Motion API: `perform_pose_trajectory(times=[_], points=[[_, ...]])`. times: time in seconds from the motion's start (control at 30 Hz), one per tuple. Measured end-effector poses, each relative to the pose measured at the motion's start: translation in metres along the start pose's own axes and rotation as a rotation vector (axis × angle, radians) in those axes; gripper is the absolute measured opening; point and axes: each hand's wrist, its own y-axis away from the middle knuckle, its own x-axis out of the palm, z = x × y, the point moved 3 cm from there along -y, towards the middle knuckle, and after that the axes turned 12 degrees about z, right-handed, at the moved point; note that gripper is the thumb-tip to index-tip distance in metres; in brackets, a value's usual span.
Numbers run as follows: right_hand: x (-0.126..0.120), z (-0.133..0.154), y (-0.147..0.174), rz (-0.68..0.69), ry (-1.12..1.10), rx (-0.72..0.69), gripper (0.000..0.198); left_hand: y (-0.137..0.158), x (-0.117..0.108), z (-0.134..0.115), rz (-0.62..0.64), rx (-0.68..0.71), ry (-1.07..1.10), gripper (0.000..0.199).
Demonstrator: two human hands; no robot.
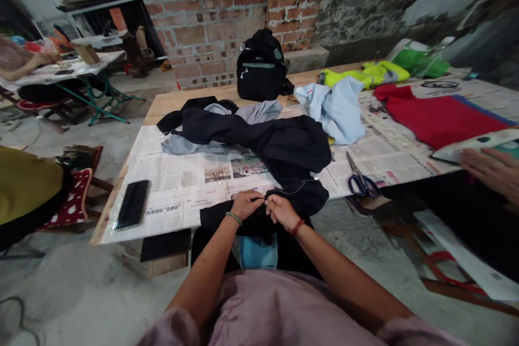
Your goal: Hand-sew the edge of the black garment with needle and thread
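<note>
Both my hands meet at the table's near edge over a dark navy garment (292, 143), which spreads back across the newspaper and hangs over the edge. My left hand (246, 205), with a green bead bracelet, pinches the dark cloth. Close beside it, fingertips nearly touching, my right hand (283, 211) with a red bracelet also pinches the cloth. A pale thread (298, 189) curves over the fabric just right of my hands. Whether a needle sits between the fingers is too small to tell.
Blue-handled scissors (363, 181) lie at the table edge to the right. A phone (133, 204) rests at the left. Behind are a black backpack (261, 67), light-blue cloth (334, 108) and red cloth (441, 113). A co-worker's hand (492, 170) holds an iron (458, 146) at the far right.
</note>
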Motion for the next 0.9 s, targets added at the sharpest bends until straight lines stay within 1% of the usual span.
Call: perform_pose_trajectory(times=[0.13,0.27,0.37,0.43,0.47,0.57,0.63,0.77,0.9], points=[[0.000,-0.002,0.007,0.023,-0.006,-0.018,0.013,0.000,-0.001,-0.001,-0.047,-0.007,-0.028,0.012],[-0.003,-0.006,0.015,0.021,0.025,-0.009,0.014,0.001,0.000,-0.002,-0.033,0.014,-0.041,0.011],[-0.007,-0.005,0.015,-0.004,0.046,0.025,0.015,0.000,0.000,-0.002,-0.020,-0.003,-0.016,0.011],[-0.011,-0.002,0.012,-0.044,0.111,0.039,0.014,0.000,-0.001,-0.002,-0.019,-0.032,-0.004,0.012],[-0.014,0.002,0.010,-0.076,0.173,0.020,0.014,0.000,-0.001,-0.002,-0.022,-0.046,-0.004,0.012],[-0.020,0.015,0.008,-0.190,0.404,-0.121,0.014,0.000,-0.002,-0.002,-0.031,-0.061,-0.011,0.012],[-0.021,0.021,0.008,-0.238,0.468,-0.165,0.017,0.000,-0.002,-0.003,-0.032,-0.053,-0.010,0.012],[-0.018,0.022,0.005,-0.303,0.361,-0.119,0.025,0.000,-0.003,-0.004,-0.034,-0.056,-0.022,0.012],[-0.012,0.017,-0.004,-0.339,0.297,-0.139,0.028,0.000,-0.002,-0.003,-0.031,-0.067,-0.035,0.013]])
